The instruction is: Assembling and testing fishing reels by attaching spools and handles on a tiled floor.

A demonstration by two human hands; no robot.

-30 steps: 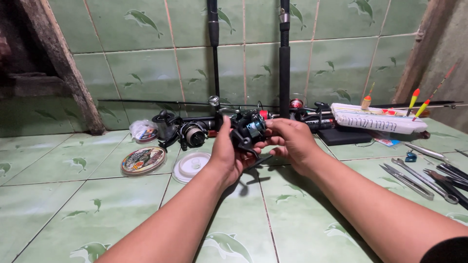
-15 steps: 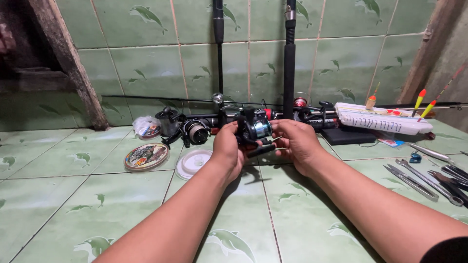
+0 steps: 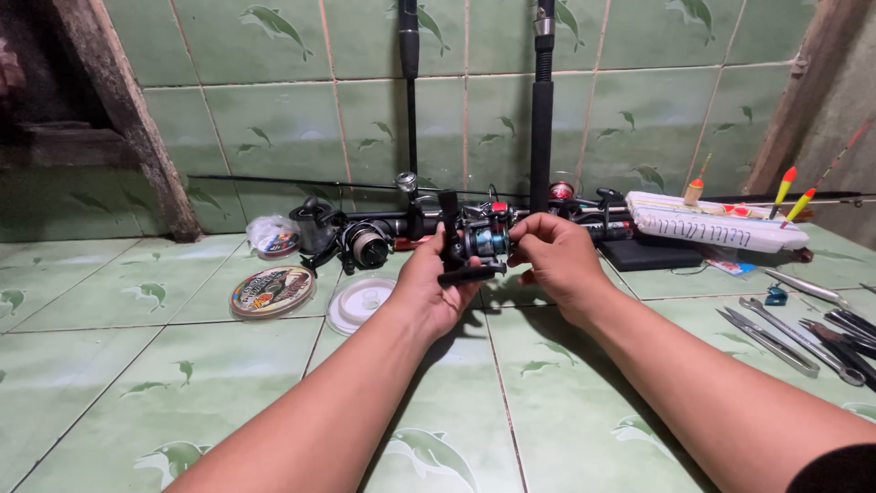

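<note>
I am looking down along both bare forearms toward a green tiled floor [image 3: 274, 365] that meets a green tiled wall. My left hand [image 3: 429, 288] is clamped around a small spinning fishing reel [image 3: 479, 242], black with a blue spool, held up off the tiles between my two hands. The left palm wraps the reel's left side and foot; the reel's black stem [image 3: 449, 224] stands roughly upright above my thumb, and its spool faces right. My right hand [image 3: 552, 260] comes in from the right, fingertips pinched together against the spool end, so both hands touch the reel, the left bearing it and the right working at its tip.

Just behind the reel, more reels [image 3: 365, 242] and rod butts lie along the base of the wall, and two dark rods [image 3: 543, 100] stand against it. A flat line spool [image 3: 272, 292] and a white round lid [image 3: 360, 304] lie left of my left wrist. A white foam float holder [image 3: 716, 221] and metal pliers [image 3: 776, 340] lie well off to the right.
</note>
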